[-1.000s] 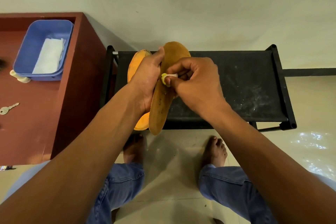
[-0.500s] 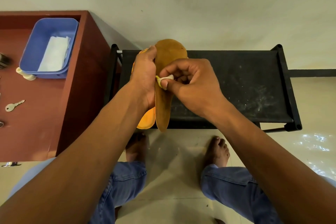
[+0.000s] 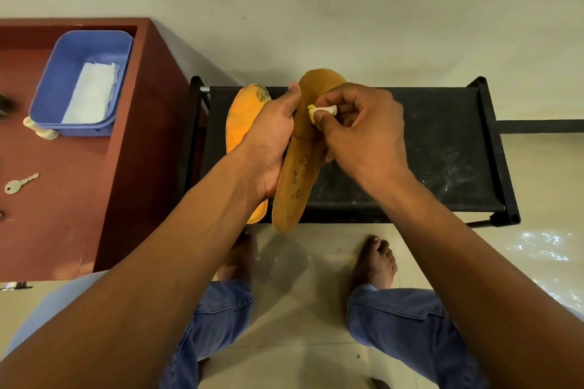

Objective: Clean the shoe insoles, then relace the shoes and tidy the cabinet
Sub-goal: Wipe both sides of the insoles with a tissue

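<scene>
Left hand [image 3: 271, 142] grasping a tan-brown suede shoe insole [image 3: 297, 180] at centre of the frame, right hand [image 3: 363, 136] fingers pinching a small white and yellow cloth [image 3: 322, 110] against it, bright orange foam insole [image 3: 240, 123] lying behind on a black fabric shoe rack [image 3: 426, 151], blue plastic tub [image 3: 63, 73] on the red-brown cabinet surface [image 3: 63, 199] at upper left.

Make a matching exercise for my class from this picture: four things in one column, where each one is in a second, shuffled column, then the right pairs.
Things
1. brown insole
2. orange insole
3. white cloth
4. key

Places
A. in the blue tub
B. bare on the red cabinet top
C. held in the left hand
D. lying on the black rack

Pairs: 1-C, 2-D, 3-A, 4-B
</scene>
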Tool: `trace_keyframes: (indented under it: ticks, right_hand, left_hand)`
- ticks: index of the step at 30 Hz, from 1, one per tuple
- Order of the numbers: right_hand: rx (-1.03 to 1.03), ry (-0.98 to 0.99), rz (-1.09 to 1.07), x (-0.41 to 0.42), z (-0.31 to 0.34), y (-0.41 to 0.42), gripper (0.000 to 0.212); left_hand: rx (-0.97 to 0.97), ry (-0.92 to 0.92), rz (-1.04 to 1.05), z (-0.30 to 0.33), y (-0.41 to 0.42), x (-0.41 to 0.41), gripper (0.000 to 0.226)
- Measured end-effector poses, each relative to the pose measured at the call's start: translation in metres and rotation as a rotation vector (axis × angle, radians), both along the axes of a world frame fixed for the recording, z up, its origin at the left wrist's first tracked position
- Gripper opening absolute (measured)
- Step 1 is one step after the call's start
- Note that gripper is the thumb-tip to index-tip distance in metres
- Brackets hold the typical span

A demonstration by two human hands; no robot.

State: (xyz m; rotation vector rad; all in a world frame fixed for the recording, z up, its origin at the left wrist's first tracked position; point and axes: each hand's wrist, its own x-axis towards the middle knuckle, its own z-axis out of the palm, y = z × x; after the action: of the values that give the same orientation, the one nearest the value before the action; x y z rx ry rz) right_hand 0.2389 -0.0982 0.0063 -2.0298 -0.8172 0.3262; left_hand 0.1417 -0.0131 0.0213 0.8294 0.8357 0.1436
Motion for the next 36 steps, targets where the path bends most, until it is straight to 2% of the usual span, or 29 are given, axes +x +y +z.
trace_keyframes:
  ticks: [8,11,17,20,25,31,34,36]
  right_hand:
    - [0.063,0.208,0.253,-0.020,0.006,0.002,0.011]
    - [0.079,0.148,0.223,-0.026,0.004,0.001,0.009]
    - [0.010,-0.051,0.048,-0.016,0.002,-0.001,0.006]
    - [0.000,-0.049,-0.019,-0.003,-0.001,-0.001,0.004]
    - [-0.033,0.021,0.053,0.001,0.001,0.000,0.003]
    - [-0.113,0.090,0.232,-0.012,0.000,0.000,0.004]
    - [-0.112,0.099,0.217,-0.014,0.001,0.000,0.004]
    - [-0.132,0.002,0.145,-0.013,0.001,0.000,0.005]
  left_hand:
    - [-0.023,0.021,0.204,0.001,0.011,-0.002,0.060]
    - [-0.020,0.046,0.215,0.001,0.010,-0.002,0.062]
    - [0.033,0.029,0.091,0.001,0.000,0.000,0.059]
    - [0.046,0.019,0.033,0.002,-0.004,0.001,0.059]
    - [0.055,0.027,0.034,0.004,-0.002,0.000,0.061]
    - [0.015,0.101,0.239,-0.005,0.014,-0.004,0.068]
    - [0.023,0.109,0.251,-0.006,0.017,-0.004,0.069]
    - [0.030,0.102,0.192,-0.004,0.011,-0.003,0.067]
